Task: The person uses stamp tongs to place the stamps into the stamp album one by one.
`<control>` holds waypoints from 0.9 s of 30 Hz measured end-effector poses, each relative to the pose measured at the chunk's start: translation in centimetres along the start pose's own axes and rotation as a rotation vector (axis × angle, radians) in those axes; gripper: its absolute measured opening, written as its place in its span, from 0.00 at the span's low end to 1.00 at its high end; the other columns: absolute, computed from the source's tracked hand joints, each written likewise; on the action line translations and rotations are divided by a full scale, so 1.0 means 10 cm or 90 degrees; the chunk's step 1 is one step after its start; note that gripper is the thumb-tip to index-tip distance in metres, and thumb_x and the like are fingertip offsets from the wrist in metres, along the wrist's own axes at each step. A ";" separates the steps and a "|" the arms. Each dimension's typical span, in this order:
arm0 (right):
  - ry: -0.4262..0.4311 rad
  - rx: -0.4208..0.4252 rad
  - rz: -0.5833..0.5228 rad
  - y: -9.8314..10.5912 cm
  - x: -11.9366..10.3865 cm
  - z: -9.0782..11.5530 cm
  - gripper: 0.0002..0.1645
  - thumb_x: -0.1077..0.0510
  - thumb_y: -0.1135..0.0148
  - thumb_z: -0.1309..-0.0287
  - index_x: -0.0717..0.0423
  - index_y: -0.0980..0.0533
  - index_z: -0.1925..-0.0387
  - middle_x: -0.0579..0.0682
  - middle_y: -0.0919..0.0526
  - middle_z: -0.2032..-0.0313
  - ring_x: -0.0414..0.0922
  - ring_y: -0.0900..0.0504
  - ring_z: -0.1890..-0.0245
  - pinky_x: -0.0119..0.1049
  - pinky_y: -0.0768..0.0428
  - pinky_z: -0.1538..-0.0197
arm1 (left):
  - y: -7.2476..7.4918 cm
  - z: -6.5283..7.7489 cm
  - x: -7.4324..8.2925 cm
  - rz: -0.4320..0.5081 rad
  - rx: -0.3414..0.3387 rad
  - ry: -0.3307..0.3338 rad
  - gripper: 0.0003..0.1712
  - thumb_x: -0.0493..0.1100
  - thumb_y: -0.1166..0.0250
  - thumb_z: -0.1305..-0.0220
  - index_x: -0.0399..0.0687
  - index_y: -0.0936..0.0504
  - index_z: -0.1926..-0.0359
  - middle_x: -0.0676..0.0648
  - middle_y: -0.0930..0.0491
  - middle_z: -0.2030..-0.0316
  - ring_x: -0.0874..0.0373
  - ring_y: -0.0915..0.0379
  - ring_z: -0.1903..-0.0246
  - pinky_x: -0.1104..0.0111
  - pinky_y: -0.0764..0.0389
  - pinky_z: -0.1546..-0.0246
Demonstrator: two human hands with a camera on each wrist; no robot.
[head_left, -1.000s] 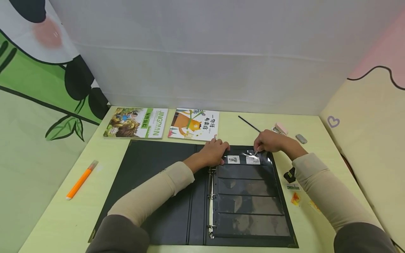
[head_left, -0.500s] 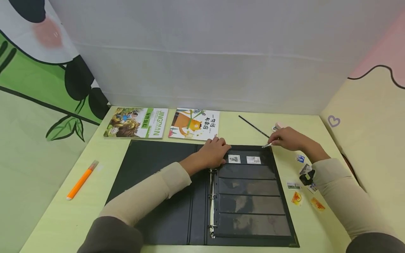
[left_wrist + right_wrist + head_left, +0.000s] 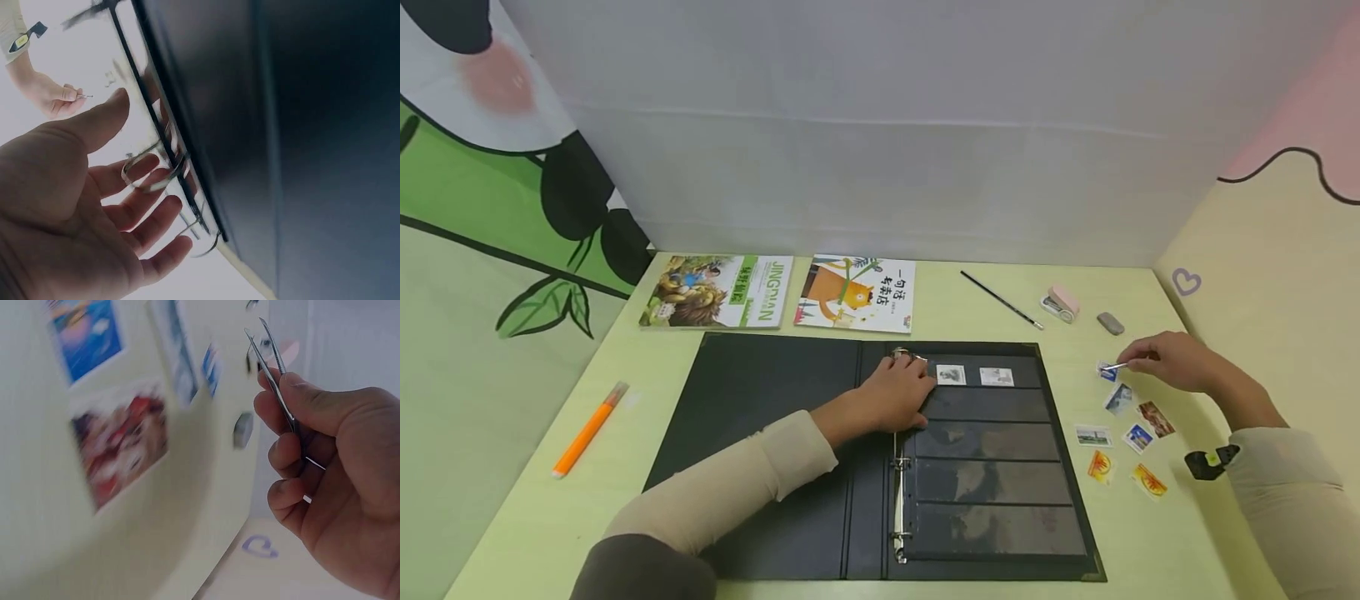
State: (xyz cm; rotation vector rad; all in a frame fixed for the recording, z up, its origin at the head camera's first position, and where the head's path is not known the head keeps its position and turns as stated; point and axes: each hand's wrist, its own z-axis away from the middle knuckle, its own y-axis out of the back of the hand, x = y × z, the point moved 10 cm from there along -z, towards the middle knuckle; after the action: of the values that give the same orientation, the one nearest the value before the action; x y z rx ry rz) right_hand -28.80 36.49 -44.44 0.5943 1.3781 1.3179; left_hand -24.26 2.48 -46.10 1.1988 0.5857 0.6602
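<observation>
So from my end of the feed, the right hand (image 3: 1176, 360) has its fingers wrapped around metal tweezers (image 3: 295, 428), thumb pressing one side. The tips stand apart, and I see nothing between them on the right wrist cam. In the head view they're over a small blue stamp (image 3: 1108, 376) on the table, to the right of the open album (image 3: 760, 450). Can't tell if metal is actually touching paper.

The left hand (image 3: 895, 392) lies at the upper ring-side corner of the pocket page (image 3: 992, 442), fingers relaxed and slightly bent, not clenched. No idea how hard it's pressing. Two pale stamps (image 3: 997, 377) sit in the top row there, and more loose stamps (image 3: 1155, 419) lie just below the blue one.

Handling-wise, I'd figure the blue stamp weighs next to nothing: thin paper, a bit springy, easy to crease and prone to skating around on that smooth tabletop. I'd slip one tip under an edge, pinch lightly just inside it, and keep the corners out of the bite. The pocket page looks like slick, floppy plastic, so I'd want it steadied by its edge.
</observation>
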 end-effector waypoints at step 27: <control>-0.086 -0.008 -0.083 -0.34 0.37 0.43 0.13 0.52 0.43 0.34 0.54 0.19 0.58 0.44 0.16 0.66 0.32 0.28 0.69 0.29 0.29 0.66 | -0.01 -0.09 -0.01 0.055 0.014 0.048 0.36 0.63 0.29 0.50 0.57 0.26 0.43 0.50 0.26 0.46 0.52 0.33 0.44 0.54 0.32 0.42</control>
State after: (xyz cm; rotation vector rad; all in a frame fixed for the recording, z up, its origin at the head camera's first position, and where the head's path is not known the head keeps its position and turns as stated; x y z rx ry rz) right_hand -24.91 40.49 -47.91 0.5653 1.2751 1.1604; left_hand -24.95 2.94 -46.44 1.2299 0.6076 0.7764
